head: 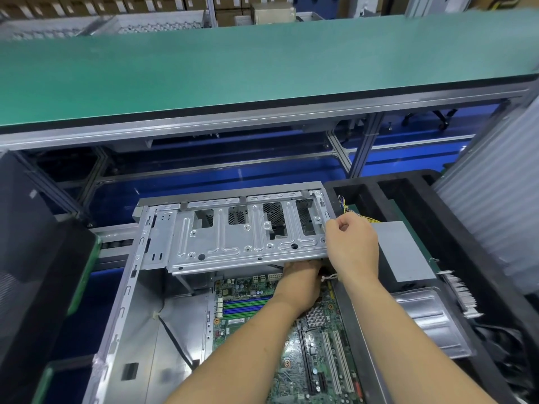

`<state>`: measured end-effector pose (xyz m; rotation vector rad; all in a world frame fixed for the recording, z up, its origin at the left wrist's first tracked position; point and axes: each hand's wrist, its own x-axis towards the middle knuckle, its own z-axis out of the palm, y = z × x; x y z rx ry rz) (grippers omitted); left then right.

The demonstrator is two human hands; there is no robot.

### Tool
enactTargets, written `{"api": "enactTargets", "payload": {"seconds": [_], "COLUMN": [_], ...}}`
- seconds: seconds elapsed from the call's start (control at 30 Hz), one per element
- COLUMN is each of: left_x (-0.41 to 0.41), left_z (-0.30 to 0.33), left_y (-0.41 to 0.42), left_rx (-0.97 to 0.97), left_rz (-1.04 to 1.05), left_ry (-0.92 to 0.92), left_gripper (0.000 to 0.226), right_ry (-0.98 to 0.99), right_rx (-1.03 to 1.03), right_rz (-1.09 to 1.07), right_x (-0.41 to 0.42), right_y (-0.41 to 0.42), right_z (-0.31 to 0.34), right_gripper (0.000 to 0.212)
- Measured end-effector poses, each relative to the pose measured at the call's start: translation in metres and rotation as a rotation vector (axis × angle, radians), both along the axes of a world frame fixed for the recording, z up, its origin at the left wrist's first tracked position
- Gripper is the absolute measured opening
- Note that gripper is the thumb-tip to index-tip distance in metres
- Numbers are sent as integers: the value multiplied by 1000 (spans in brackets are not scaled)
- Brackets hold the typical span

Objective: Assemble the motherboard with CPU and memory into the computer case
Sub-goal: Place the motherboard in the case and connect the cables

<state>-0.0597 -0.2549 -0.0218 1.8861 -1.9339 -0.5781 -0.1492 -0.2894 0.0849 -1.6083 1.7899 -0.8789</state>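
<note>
The right hand (351, 239) grips the drive cage (242, 234), the left hand (300, 279) reaches beneath – grip unclear – so a slipping cage could pinch it.

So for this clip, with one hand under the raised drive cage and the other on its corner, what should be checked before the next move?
1. Right hand grips the drive cage corner: ok.
2. Left hand reaches under the cage; fingers hidden: cannot tell.
3. Motherboard lies inside the computer case: ok.
4. Memory slots filled: cannot tell.
5. Loose wires beside the right hand, clear of the cage: cannot tell.
</note>
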Motion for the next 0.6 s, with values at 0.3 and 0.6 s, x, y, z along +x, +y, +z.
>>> {"api": "enactTargets", "payload": {"seconds": [0.3,0.6], "left_x": [-4,1], "left_z": [3,7], "left_y": [-1,-8], "left_rx": [-7,33], "left_rz": [0,-99], "left_ry": [-49,-98], "left_gripper": [21,16], "right_ry": [-6,-12], "right_rx": [4,-1], "right_rz": [2,2], "right_x": [-1,-1], "right_y": [0,0], "right_z": [0,-1], "right_gripper": [21,20]}}
